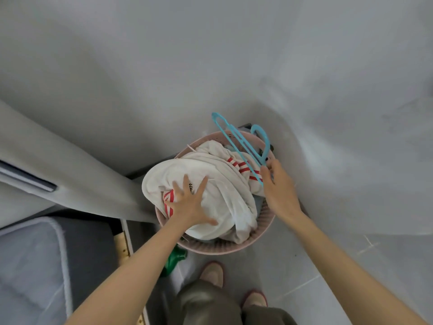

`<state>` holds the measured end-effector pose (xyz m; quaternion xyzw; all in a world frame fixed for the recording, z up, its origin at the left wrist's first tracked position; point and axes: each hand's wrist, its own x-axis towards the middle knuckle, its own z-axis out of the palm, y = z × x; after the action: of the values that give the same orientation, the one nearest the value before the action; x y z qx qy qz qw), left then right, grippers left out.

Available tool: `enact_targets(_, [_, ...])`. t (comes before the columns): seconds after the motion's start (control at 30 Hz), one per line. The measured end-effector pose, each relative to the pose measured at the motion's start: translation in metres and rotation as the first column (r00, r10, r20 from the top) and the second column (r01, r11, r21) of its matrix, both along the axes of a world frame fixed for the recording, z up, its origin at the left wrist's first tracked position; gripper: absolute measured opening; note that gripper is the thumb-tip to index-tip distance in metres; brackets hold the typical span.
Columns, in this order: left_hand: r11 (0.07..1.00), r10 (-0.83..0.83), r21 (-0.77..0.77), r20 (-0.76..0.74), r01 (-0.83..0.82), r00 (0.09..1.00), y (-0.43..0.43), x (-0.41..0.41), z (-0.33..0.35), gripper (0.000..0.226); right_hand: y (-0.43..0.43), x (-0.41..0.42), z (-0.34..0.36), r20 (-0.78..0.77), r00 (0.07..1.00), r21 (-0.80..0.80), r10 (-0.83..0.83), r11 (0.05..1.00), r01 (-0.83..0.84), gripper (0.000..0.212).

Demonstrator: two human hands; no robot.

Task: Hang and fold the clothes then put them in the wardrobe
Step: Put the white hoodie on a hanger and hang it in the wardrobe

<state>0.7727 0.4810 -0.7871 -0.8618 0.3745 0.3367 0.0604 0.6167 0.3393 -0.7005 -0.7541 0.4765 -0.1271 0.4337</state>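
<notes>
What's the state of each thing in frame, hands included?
left hand: flat, fingers spread, presses on white garment
right hand: grips blue hanger
blue hanger: held over far rim of pink basket
white garment: crumpled, unfolded, in pink basket
pink basket: upright on floor, full of clothes

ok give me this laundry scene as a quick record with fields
basket: round pink plastic laundry basket on grey floor, full
top item: crumpled white garment with red stripes, in the basket
left grip: open hand, fingers spread, presses on the garment
right grip: holds light blue plastic hanger over the basket's far side
garment on hanger: not yet
beside basket: green object, partly hidden
</notes>
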Motion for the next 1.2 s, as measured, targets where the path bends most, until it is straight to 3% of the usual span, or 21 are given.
enact_targets(0.1, [0.996,-0.013,-0.085,0.06,0.018,0.998,0.003,0.005,-0.021,0.118,-0.002,0.003,-0.02,0.038,0.999,0.006,0.002,1.0,-0.002,0.021])
enact_targets(0.23, [0.985,-0.03,-0.164,0.096,0.045,0.995,0.005,0.016,-0.017,0.079,-0.002,0.006,-0.024,0.049,0.999,0.012,0.016,1.0,-0.017,0.019])
enact_targets(0.37, [0.973,-0.105,-0.198,0.093,0.122,0.99,-0.002,0.016,0.027,0.062,-0.002,0.003,0.004,0.011,0.999,0.006,0.047,0.999,-0.047,0.02])
enact_targets(0.53, [0.925,-0.114,-0.348,0.126,0.151,0.986,-0.02,0.01,0.121,0.049,-0.001,-0.004,0.075,-0.001,0.997,0.03,0.075,0.997,-0.074,0.021])
enact_targets(0.67, [0.847,-0.128,-0.507,0.102,0.162,0.987,-0.031,0.009,0.216,0.043,0.002,-0.009,0.149,0.073,0.99,0.11,0.121,0.986,-0.128,0.017])
enact_targets(0.77, [0.801,-0.135,-0.579,0.076,0.154,0.988,-0.035,0.006,0.292,0.04,0.0,-0.014,0.207,0.101,0.982,0.179,0.162,0.968,-0.178,0.038])
enact_targets(0.93, [0.656,-0.186,-0.738,0.042,0.156,0.982,-0.047,-0.003,0.405,0.04,-0.003,-0.023,0.285,0.077,0.971,0.116,0.225,0.965,-0.233,0.066])
enact_targets(1.07, [0.535,-0.243,-0.823,0.069,0.193,0.968,-0.058,-0.013,0.475,0.044,-0.011,-0.024,0.336,0.177,0.978,0.101,0.114,0.986,-0.133,0.063])
enact_targets(1.2, [0.423,-0.245,-0.884,0.098,0.198,0.964,-0.068,-0.025,0.522,0.044,-0.019,-0.032,0.388,0.288,0.955,0.017,0.067,0.997,-0.075,0.046])
